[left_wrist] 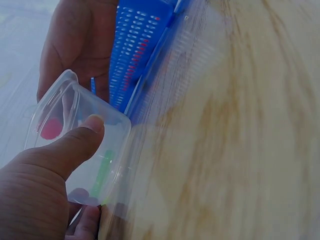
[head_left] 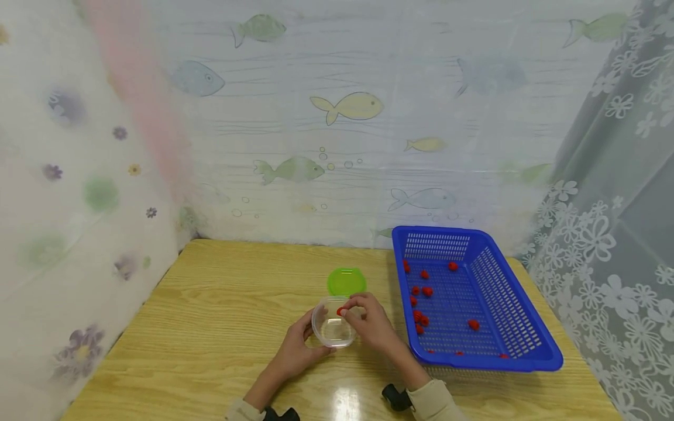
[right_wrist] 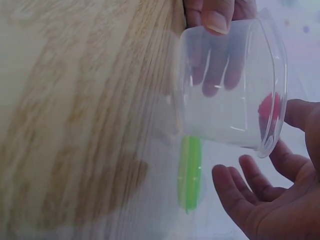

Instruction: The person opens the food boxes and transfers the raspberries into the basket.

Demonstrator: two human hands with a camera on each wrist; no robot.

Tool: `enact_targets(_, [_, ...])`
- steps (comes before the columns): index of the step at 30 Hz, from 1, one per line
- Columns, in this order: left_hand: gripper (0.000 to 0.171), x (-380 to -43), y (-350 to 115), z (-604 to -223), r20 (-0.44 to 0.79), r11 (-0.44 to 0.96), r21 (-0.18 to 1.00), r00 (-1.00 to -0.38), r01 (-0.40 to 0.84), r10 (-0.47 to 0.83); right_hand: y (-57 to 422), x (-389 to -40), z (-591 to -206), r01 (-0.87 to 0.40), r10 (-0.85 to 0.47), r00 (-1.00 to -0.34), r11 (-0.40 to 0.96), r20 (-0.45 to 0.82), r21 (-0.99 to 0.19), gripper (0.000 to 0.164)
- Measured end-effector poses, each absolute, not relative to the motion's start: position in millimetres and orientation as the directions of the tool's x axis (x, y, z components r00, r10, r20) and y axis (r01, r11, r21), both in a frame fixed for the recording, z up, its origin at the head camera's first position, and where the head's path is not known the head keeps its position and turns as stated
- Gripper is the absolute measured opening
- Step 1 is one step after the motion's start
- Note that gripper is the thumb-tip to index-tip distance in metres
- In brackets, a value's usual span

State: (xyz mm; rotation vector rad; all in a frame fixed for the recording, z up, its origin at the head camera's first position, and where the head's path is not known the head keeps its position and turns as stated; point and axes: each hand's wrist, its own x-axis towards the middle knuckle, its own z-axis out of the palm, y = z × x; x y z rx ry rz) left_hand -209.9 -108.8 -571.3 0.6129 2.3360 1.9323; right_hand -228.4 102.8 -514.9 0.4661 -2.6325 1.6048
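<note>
Tilted a little on the table is a clear plastic container (head_left: 334, 334), its rounded mouth facing up. My left hand (head_left: 296, 351) grips it from the left, with the thumb (left_wrist: 75, 145) along its near wall and the fingers round the far side. At the mouth, my right hand (head_left: 372, 325) pinches a small red raspberry-like piece (head_left: 340, 311) between thumb and forefinger. Through the clear wall the red piece (right_wrist: 269, 106) shows just inside the rim, while the other right fingers spread outside. A green lid (head_left: 346, 282) lies flat right behind the container.
On the right stands a large blue plastic basket (head_left: 526, 292) with slotted walls. Several red raspberry-like pieces (head_left: 427, 291) are scattered over its floor, mostly along the left side. The wood-grain table (head_left: 210, 316) ends at a fish-patterned curtain (head_left: 295, 199).
</note>
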Motion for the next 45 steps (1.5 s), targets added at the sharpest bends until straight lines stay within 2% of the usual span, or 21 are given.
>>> enact_targets(6, [0.088,-210.3,-109.6,-573.2,0.228,0.128,0.951,-0.916,0.283,0.33,100.8,-229.1,-516.0,-0.265,-0.159,-0.963,0.421,0.218,-0.867,0.011])
enact_targets(13, [0.091,-210.5,-109.4,-574.6,0.226,0.144,0.947,-0.917,0.285,0.329,99.7,-228.4,-512.7,-0.337,-0.076,-0.939,0.403,0.336,-0.851,0.004])
enact_targets(20, [0.092,-210.3,-109.6,-573.5,0.22,0.154,0.947,-0.918,0.282,0.331,100.0,-225.6,-507.5,-0.374,-0.031,-0.92,0.365,0.39,-0.853,0.005])
enact_targets(27, [0.089,-211.1,-109.9,-575.7,0.275,0.144,0.93,-0.899,0.339,0.339,99.5,-217.4,-492.6,-0.39,-0.037,-0.915,0.324,0.401,-0.862,0.006])
enact_targets(33, [0.092,-210.5,-108.9,-573.5,0.243,0.14,0.943,-0.914,0.301,0.325,99.3,-202.3,-469.1,-0.395,-0.076,-0.917,0.324,0.392,-0.86,0.008])
enact_targets(38, [0.094,-210.5,-108.0,-571.7,0.218,0.137,0.952,-0.921,0.273,0.323,101.1,-190.0,-449.9,-0.441,-0.099,-0.896,0.319,0.433,-0.839,0.009])
enact_targets(45, [0.093,-211.1,-109.3,-573.6,0.24,0.132,0.946,-0.911,0.298,0.335,113.6,-182.9,-431.0,-0.476,-0.14,-0.879,0.315,0.456,-0.821,0.008])
